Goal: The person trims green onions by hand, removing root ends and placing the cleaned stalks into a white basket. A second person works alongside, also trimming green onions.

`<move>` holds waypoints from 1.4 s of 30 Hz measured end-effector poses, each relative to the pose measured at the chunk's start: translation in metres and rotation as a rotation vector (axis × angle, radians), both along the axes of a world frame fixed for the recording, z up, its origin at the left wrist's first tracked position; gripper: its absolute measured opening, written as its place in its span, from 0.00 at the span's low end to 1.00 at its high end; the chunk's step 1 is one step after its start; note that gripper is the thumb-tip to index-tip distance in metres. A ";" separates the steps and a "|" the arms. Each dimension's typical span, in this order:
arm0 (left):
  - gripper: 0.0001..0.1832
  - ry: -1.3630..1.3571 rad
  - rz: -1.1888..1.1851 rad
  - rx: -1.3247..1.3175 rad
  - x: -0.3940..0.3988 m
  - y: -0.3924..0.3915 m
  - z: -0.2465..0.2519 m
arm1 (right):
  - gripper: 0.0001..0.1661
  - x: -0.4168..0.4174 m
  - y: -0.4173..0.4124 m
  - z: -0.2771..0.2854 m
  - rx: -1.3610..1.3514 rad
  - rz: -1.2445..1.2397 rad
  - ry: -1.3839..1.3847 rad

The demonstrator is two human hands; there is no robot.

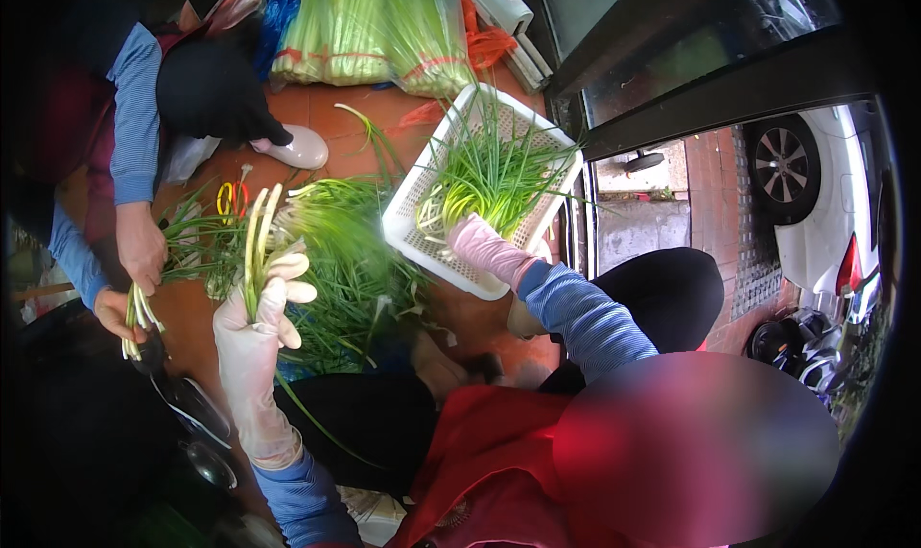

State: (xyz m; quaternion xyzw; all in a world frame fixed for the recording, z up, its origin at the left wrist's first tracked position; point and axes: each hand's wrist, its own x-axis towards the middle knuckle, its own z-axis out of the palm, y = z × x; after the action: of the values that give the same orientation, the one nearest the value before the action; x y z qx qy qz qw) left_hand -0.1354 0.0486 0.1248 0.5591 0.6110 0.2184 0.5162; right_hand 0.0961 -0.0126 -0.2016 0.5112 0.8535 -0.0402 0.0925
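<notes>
My left hand (262, 296), in a pale thin glove, holds a few spring onions (259, 242) upright, their pale stems pointing up and the green leaves hanging below. A large heap of spring onions (338, 260) lies just beyond it on the tiled floor. My right hand (486, 242), in a pink glove, is inside a white plastic basket (406, 235), against the pale stem ends of a pile of spring onions (496, 177). Its fingertips are hidden, so whether it grips any cannot be told. The pile's green leaves point away and overhang the basket's rim.
At left, a co-worker's bare hands (140, 249) hold spring onions. Scissors (232, 199) with yellow and red handles lie on the floor. Bagged green vegetables (360, 30) stand beyond the basket. A door frame (709, 80) borders the right, with a white car (824, 195) outside.
</notes>
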 end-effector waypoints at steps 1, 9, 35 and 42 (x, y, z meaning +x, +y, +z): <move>0.15 -0.008 -0.008 0.005 0.000 0.001 0.001 | 0.08 0.001 0.003 0.002 0.029 0.020 -0.043; 0.15 -0.113 -0.054 -0.078 0.009 0.005 0.000 | 0.20 -0.036 0.043 0.158 -0.340 -0.243 0.202; 0.19 -0.437 -0.095 -0.407 -0.082 -0.014 -0.067 | 0.15 -0.110 -0.010 0.204 -0.872 -0.451 1.115; 0.16 -0.482 0.134 -0.392 -0.076 -0.044 -0.132 | 0.21 -0.113 -0.022 0.174 -0.466 -0.312 0.796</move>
State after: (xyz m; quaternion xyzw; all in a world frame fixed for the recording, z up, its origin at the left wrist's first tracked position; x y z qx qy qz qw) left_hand -0.2114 0.0049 -0.0073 0.3396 0.5369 0.2562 0.7285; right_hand -0.0165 -0.0351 -0.0273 0.5436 0.7042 -0.4360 -0.1363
